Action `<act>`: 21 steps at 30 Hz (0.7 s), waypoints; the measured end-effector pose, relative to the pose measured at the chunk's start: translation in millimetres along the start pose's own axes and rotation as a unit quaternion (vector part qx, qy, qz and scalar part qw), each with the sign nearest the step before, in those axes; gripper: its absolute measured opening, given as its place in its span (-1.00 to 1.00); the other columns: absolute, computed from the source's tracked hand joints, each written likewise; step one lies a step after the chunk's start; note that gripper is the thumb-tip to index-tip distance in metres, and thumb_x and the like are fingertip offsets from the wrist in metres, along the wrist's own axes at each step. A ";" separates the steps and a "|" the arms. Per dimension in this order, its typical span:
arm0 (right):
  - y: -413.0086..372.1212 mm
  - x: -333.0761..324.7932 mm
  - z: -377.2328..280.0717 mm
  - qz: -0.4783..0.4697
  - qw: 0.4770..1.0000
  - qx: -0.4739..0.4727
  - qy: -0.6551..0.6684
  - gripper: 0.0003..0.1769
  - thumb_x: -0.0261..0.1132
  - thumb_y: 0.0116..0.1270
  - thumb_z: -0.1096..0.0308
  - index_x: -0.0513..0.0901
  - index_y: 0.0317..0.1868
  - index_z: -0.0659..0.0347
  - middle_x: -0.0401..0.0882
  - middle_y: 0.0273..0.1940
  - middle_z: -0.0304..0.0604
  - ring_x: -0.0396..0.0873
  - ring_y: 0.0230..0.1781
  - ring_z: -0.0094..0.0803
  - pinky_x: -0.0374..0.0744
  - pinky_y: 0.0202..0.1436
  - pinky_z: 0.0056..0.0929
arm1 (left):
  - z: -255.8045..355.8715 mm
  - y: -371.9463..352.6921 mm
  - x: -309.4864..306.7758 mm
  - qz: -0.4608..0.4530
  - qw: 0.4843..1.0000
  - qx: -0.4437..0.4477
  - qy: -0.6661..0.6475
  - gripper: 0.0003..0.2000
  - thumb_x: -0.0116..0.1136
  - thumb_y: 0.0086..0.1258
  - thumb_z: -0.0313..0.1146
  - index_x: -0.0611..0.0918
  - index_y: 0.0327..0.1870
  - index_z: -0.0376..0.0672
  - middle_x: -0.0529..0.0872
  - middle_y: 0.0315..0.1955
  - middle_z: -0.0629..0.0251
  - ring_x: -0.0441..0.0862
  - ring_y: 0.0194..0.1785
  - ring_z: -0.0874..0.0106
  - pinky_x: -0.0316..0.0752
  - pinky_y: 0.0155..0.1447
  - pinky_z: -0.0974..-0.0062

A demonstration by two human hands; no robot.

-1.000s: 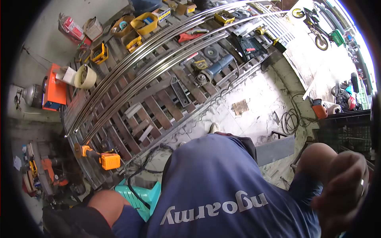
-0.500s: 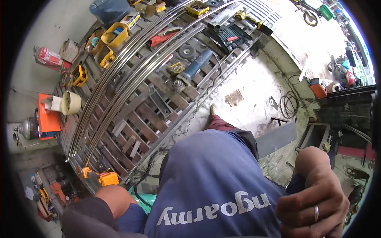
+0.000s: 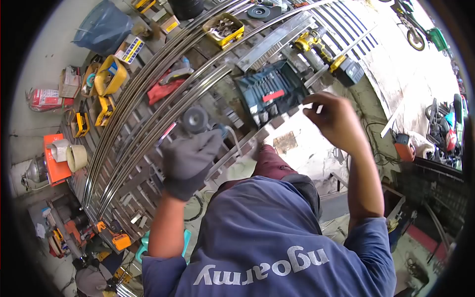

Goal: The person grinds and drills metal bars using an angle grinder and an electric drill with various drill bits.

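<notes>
From my end, L hand (image 3: 192, 157) is in a grey glove, low over the slatted bench (image 3: 217, 100) near the round disc (image 3: 196, 119) – blurred, can't tell if it's gripping anything. R hand (image 3: 332, 118) is bare, fingers loosely curled w/ a gap to the thumb, nothing seen in its grasp. It's just beside the open case (image 3: 297, 79), which lies on the bench w/ a row of metal pieces (image 3: 269, 83) and a red strip (image 3: 272, 96) across them. Beyond, a yellow tub (image 3: 233, 41) holds small metal bits (image 3: 225, 27). Farther L, a yellow bin (image 3: 105, 87) stands near a cardboard box (image 3: 87, 89) w/ a teal roll (image 3: 90, 79) in it. Cream bucket (image 3: 77, 159), far L – contents unclear.
</notes>
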State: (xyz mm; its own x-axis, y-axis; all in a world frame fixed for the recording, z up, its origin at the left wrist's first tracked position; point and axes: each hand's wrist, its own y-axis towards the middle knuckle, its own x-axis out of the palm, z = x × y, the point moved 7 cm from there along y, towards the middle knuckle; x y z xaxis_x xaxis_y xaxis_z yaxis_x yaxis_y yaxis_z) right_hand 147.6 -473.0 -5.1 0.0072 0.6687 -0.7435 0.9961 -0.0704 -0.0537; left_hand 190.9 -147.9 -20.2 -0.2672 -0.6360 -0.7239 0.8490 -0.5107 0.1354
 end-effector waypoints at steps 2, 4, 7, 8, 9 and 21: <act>44.1 31.2 61.1 -0.064 0.998 -0.003 -0.007 -0.81 0.50 0.49 0.42 0.87 0.06 0.21 0.82 -0.16 -0.01 0.78 -0.27 -0.20 0.71 -0.13 -0.21 | -2.5 35.2 57.3 -0.005 0.996 0.065 0.055 -0.83 0.38 0.60 -0.32 0.92 0.05 -0.07 0.95 -0.08 0.17 0.93 -0.13 0.30 0.77 -0.06 0.36; 76.9 62.9 97.4 -0.108 0.993 -0.016 -0.038 -0.81 0.47 0.47 0.38 0.87 0.02 0.20 0.80 -0.08 0.03 0.82 -0.14 -0.01 0.74 0.02 -0.06 | -25.9 64.1 120.1 -0.057 0.985 0.021 0.162 -0.77 0.31 0.60 -0.18 0.88 0.10 0.01 0.92 -0.17 0.13 0.88 -0.16 0.18 0.71 -0.03 0.15; 107.3 95.9 111.6 -0.154 0.983 -0.038 -0.094 -0.78 0.50 0.41 0.34 0.87 0.01 0.19 0.78 0.00 0.02 0.79 0.08 0.07 0.75 0.17 0.01 | -27.6 105.7 165.5 -0.097 0.964 -0.006 0.247 -0.75 0.24 0.60 -0.14 0.83 0.09 0.01 0.87 -0.27 0.09 0.83 -0.21 0.06 0.63 -0.03 -0.01; 113.3 103.2 112.7 -0.147 0.978 -0.085 -0.120 -0.70 0.53 0.37 0.31 0.86 0.09 0.14 0.74 0.04 0.00 0.74 0.17 0.04 0.75 0.22 -0.02 | -30.1 112.6 177.3 -0.100 0.962 -0.004 0.255 -0.75 0.22 0.60 -0.13 0.81 0.08 0.00 0.86 -0.29 0.08 0.82 -0.22 0.03 0.60 -0.03 -0.05; 119.3 114.9 120.8 -0.159 0.974 -0.100 -0.126 -0.64 0.54 0.35 0.29 0.84 0.15 0.11 0.69 0.13 0.01 0.66 0.30 0.01 0.73 0.27 -0.05 | -34.1 118.0 186.6 -0.106 0.965 -0.023 0.238 -0.76 0.22 0.60 -0.14 0.81 0.05 0.00 0.86 -0.30 0.07 0.82 -0.21 0.02 0.60 -0.02 -0.05; 119.5 137.0 135.7 -0.126 0.950 -0.280 -0.053 -0.82 0.43 0.39 0.28 0.78 -0.03 0.05 0.72 -0.06 -0.17 0.65 0.09 -0.13 0.57 0.20 -0.14 | -35.8 147.5 203.9 -0.097 0.987 -0.031 0.124 -0.82 0.36 0.44 -0.18 0.80 -0.12 -0.05 0.83 -0.28 0.08 0.81 -0.14 -0.01 0.58 0.00 -0.06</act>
State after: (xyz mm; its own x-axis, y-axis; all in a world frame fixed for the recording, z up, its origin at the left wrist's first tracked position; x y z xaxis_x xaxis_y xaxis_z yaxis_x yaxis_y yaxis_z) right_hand 255.7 -490.3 -203.9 -0.2178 0.5317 -0.8184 0.8559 0.5071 0.1017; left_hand 278.0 -332.1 -172.0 -0.3146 -0.3652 -0.8762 0.8216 -0.5671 -0.0586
